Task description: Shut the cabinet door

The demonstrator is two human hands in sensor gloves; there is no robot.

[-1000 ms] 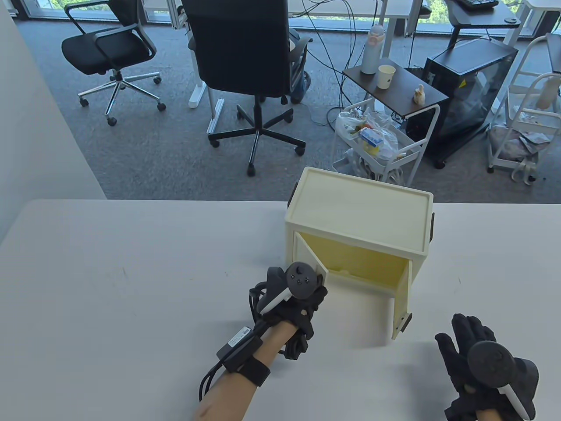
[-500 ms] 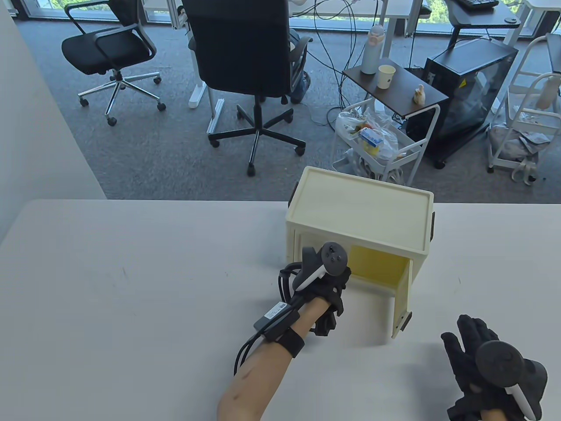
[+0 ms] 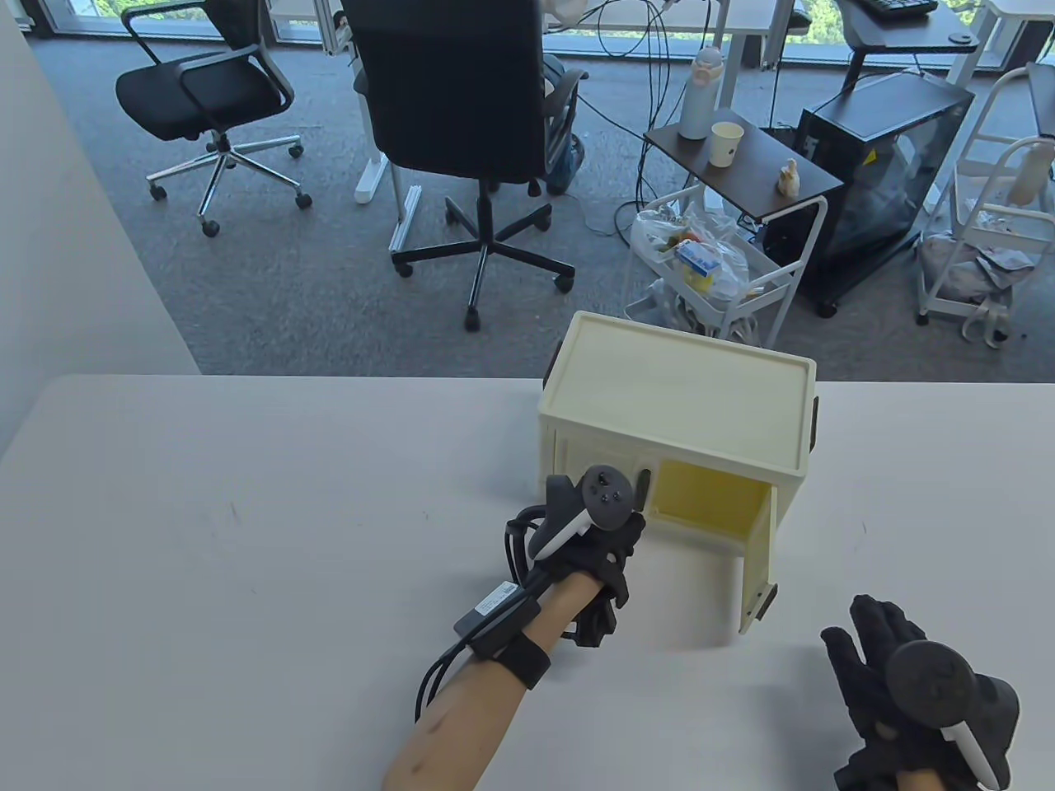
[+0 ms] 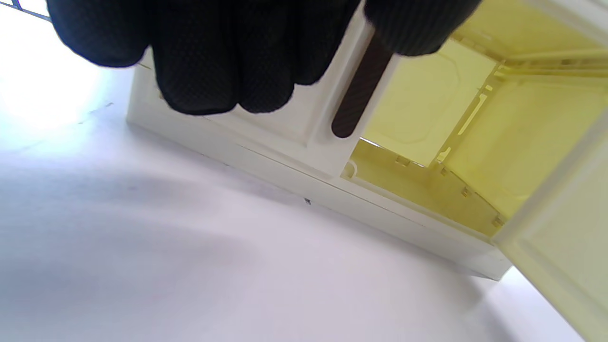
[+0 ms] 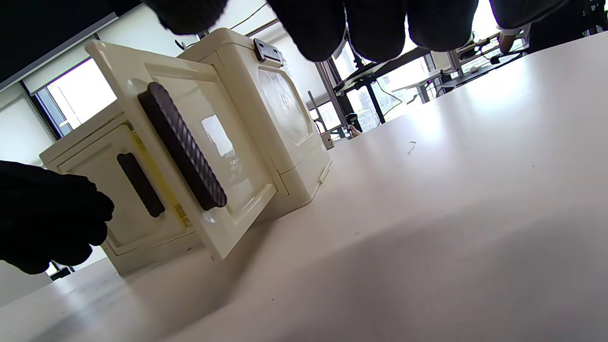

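The cabinet (image 3: 676,412) stands near the far edge of the tabletop (image 3: 247,535), its front facing the person. It has two doors. The left door (image 4: 285,128) lies flush, or very nearly flush, with the frame, its dark handle strip (image 4: 358,95) upright at the inner edge. The left hand (image 3: 597,548) is at that door: in the left wrist view the gloved fingers (image 4: 213,57) lie against the door panel, and a thumb tip sits by the handle; whether they press or only touch, I cannot tell. It grasps nothing.

The right door (image 3: 754,577) stands wide open, swung out toward the person, with the yellow interior (image 4: 498,133) showing between the doors. The right hand (image 3: 898,684) hovers over the tabletop's near right corner, apart from that door, fingers spread and holding nothing.

By my judgement, the left door's closing is at its end, and the right door is the step left. The next move calls for the right hand to reach the outer face of the open door, near its ribbed handle (image 5: 183,147), and sweep it inward about its hinge until it meets the frame, perhaps with the left hand steadying the light cabinet.

No brand, label or legible writing shows on the cabinet.
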